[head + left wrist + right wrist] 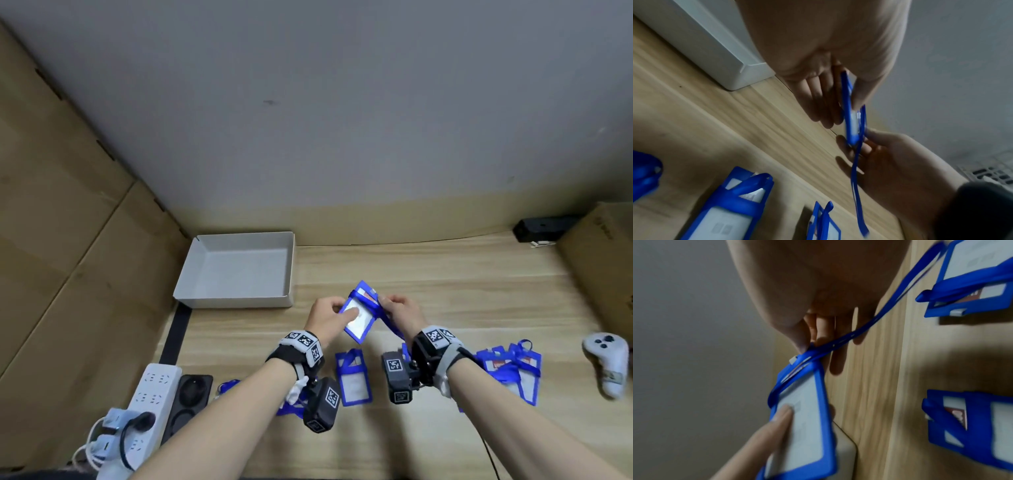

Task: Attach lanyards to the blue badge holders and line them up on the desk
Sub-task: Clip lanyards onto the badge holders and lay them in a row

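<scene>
Above the wooden desk (445,274) both hands hold one blue badge holder (360,316) (849,116) (807,423). My left hand (330,317) (840,91) grips its left edge, thumb flat on the clear window and fingers behind. My right hand (397,308) (813,337) pinches the holder's top, where a blue lanyard (392,325) (856,170) (869,329) is looped across; the strap trails down toward my right wrist. Another blue holder with a lanyard (354,377) lies flat below the hands. Further holders with lanyards (513,371) lie to the right.
An open white tray (236,301) stands at the back left of the desk. A white power strip (150,394) and a black box (190,401) sit at the front left. A white controller (608,359) lies far right beside a cardboard box (603,260).
</scene>
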{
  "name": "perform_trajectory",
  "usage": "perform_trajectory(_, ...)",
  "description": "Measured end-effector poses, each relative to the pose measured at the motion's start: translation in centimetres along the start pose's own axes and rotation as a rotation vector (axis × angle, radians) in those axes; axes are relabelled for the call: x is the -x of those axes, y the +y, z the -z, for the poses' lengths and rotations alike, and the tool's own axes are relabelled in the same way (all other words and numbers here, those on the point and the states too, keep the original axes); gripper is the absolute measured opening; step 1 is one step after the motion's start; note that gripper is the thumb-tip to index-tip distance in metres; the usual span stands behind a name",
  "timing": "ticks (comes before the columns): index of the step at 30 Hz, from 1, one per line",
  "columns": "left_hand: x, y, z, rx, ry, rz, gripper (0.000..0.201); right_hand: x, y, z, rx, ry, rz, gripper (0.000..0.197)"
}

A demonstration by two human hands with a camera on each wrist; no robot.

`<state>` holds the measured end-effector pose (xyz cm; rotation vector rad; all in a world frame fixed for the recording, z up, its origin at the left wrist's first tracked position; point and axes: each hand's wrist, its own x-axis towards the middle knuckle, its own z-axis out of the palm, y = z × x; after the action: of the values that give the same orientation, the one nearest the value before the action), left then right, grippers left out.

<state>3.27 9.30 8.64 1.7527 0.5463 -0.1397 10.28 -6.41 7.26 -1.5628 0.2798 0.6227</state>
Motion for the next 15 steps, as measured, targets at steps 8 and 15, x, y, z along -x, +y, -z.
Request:
perform_trajectory(8, -3.5, -2.2, 2.4, -0.469, -0.005, 0.118, 0.016, -3.6, -1.0, 1.6, 0.417, -0.366, -0.120, 0.027)
perform_trajectory(15, -3.1, -4.6, 2.6, -0.236, -0.011, 0.172, 0.007, -9.4, -0.2, 4.1, 0.539, -0.089, -0.091, 0.024)
